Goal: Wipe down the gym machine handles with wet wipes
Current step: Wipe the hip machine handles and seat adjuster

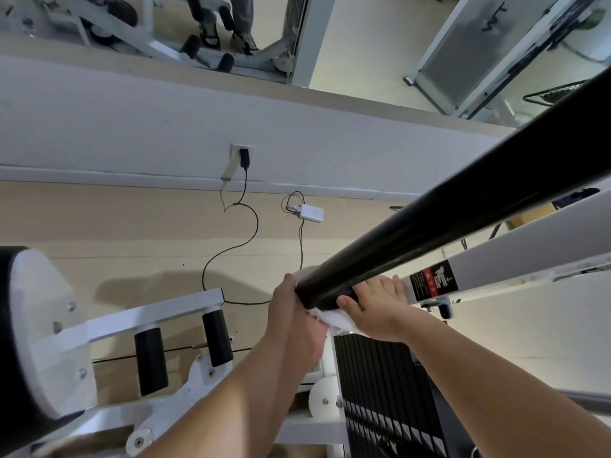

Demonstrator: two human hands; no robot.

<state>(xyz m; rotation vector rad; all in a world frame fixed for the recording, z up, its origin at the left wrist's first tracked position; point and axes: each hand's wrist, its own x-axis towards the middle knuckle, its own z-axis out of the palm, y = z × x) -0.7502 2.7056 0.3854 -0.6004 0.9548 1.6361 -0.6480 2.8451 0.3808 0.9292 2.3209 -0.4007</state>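
Note:
A long black padded handle [446,209] runs from the upper right down to the middle of the view. A white wet wipe [334,318] is wrapped under and around its near end. My left hand [294,322] holds the wipe against the handle's end from the left, fingers curled round it. My right hand [377,307] grips the handle and wipe from the right, thumb on top and fingers underneath.
A white frame bar with a red-and-black warning label [433,280] runs beside the handle. A black weight stack [383,391] sits below my arms. Black foam rollers [216,337] and a large roller pad [29,332] stand left. Cables and a white adapter [310,213] lie on the floor.

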